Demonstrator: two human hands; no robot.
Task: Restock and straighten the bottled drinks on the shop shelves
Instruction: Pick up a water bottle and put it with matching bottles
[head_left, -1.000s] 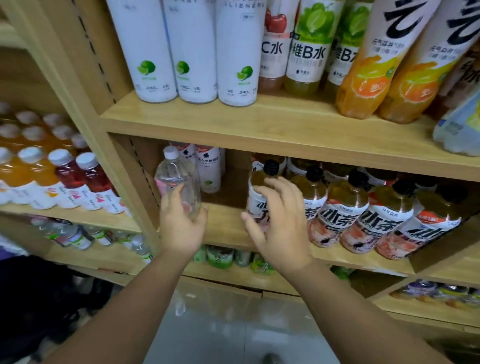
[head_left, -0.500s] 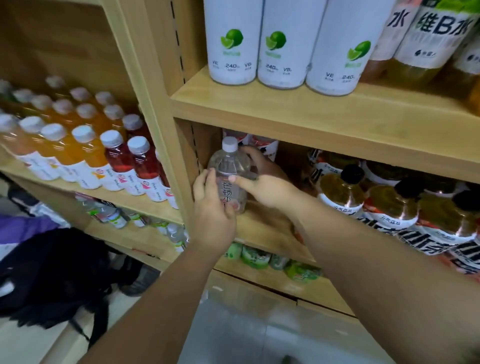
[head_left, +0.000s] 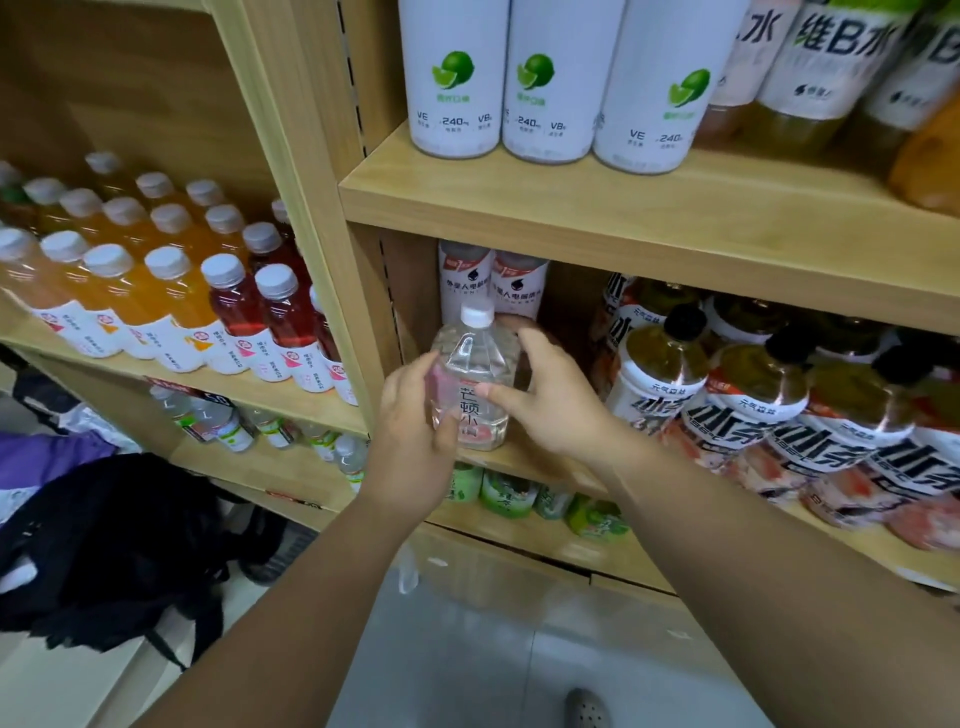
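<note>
A person's left hand (head_left: 410, 441) and right hand (head_left: 550, 400) are gripping a clear plastic bottle with a white screw cap (head_left: 470, 384), which is holding clear liquid and standing upright at the front of a pale wooden shelf board (head_left: 519, 460). Its pink label is showing dark Chinese characters. The left hand's fingers are curling round the bottle's lower side, while the right thumb is pressing on the label and the fingers are wrapping behind the shoulder. Just beyond the hands, white-labelled bottles (head_left: 465, 283) are standing at the back. Right of the right hand, black-capped bottles of amber tea (head_left: 670, 374) are crowding the same board. Above the hands, tall white bottles with lime pictures (head_left: 457, 78) are reading "VE", "240" and "VB". Left of the left hand, white-capped bottles of orange and red juice (head_left: 171, 306) are filling the neighbouring bay.
</note>
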